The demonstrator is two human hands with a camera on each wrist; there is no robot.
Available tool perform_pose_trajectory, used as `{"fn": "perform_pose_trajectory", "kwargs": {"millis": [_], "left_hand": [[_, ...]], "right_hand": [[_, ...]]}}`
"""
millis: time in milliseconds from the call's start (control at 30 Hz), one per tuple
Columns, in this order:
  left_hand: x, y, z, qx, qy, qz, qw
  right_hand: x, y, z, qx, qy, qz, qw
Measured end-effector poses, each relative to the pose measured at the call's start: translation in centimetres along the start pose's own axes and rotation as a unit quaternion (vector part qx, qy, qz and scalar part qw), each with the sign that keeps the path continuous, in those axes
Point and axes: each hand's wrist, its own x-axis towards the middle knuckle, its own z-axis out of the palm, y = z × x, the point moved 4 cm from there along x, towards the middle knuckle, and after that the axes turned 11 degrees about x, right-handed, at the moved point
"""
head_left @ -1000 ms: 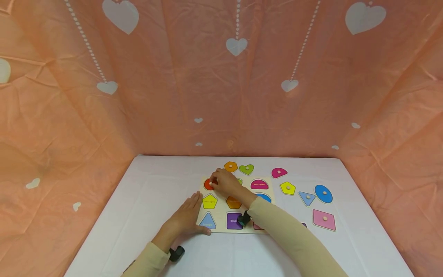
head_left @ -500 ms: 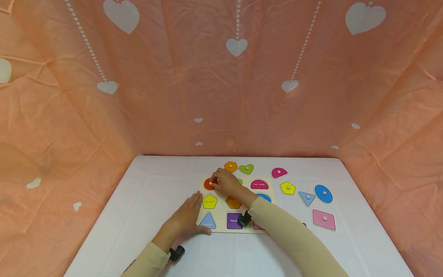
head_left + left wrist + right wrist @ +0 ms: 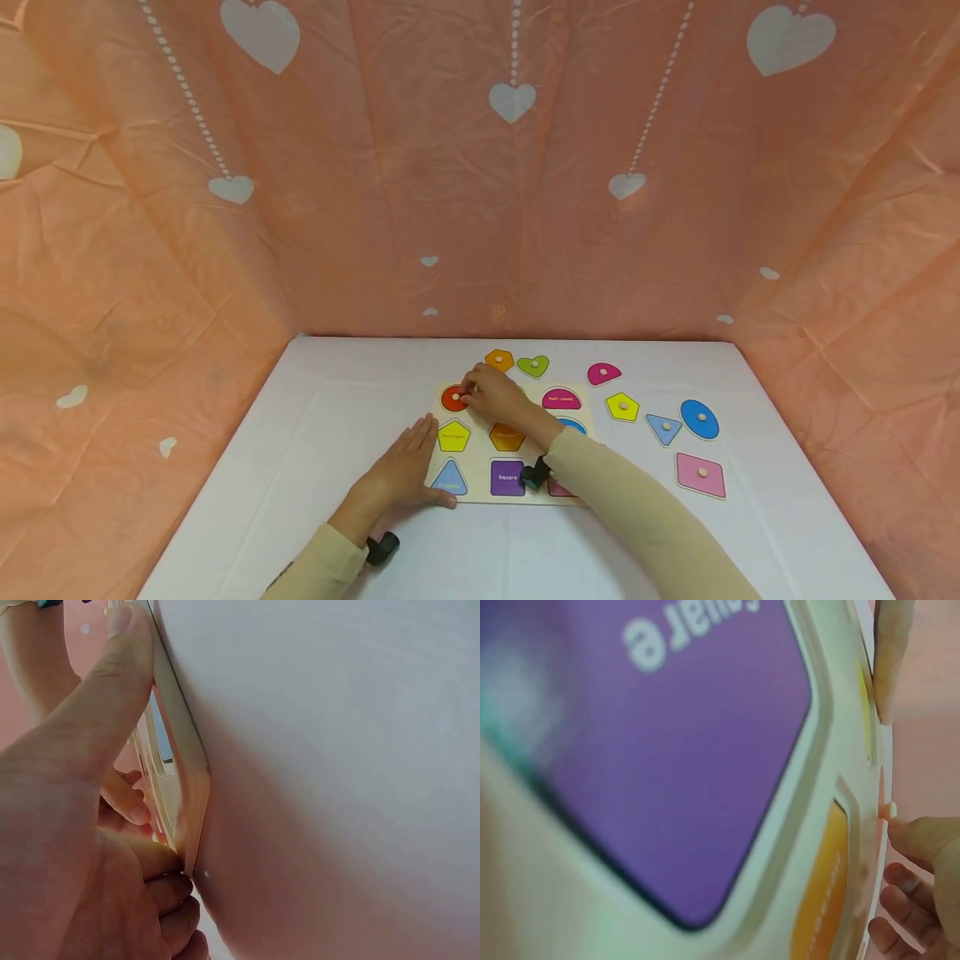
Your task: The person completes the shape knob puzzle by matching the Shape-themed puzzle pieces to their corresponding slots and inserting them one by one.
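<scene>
Right hand (image 3: 497, 395) beside the red circle's knob (image 3: 889, 811), left hand (image 3: 405, 467) against the board

The red circle (image 3: 448, 400) lies in the far-left place of the pale board (image 3: 478, 475). The right hand reaches across the board to it, fingers loosely bent, tips just beside the knob. The knob shows uncovered to the left of them, so the right grip looks slackened, with nothing pinched in it; whether a fingertip brushes the knob I cannot tell. The left grip is spread, not closed round anything: its fingers lie along the board's left edge and its thumb along the near edge, with the near-left corner between.

The board's other slots include a yellow pentagon slot (image 3: 453, 436), an orange slot (image 3: 507, 438), a blue triangle slot (image 3: 450, 479), a purple square slot (image 3: 507, 477) and a half-round slot (image 3: 561, 399). The right arm partly hides others.

Loose knobbed pieces lie on the white tabletop (image 3: 300, 433). Past the far edge are an orange hexagon (image 3: 491, 362) and a green heart (image 3: 534, 371). To the right are a magenta half round (image 3: 600, 377), a yellow pentagon (image 3: 619, 412), a blue triangle (image 3: 663, 435), a blue oval (image 3: 699, 425) and, nearest, a pink rectangle (image 3: 690, 475).
</scene>
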Motion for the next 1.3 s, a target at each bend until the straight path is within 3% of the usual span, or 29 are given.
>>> {"fn": "perform_pose_trajectory", "kwargs": {"millis": [200, 800, 1300], "left_hand": [[0.0, 0.0, 0.0, 0.001, 0.000, -0.003, 1.0000], [0.0, 0.0, 0.1, -0.001, 0.001, -0.004, 1.0000], [0.0, 0.0, -0.1, -0.004, -0.003, -0.005, 1.0000]], "right_hand": [[-0.2, 0.3, -1.0, -0.003, 0.021, -0.006, 1.000], [-1.6, 2.4, -3.8, 0.048, 0.045, 0.036, 0.997], [-2.1, 4.6, -6.2, 0.050, 0.070, 0.028, 0.996]]}}
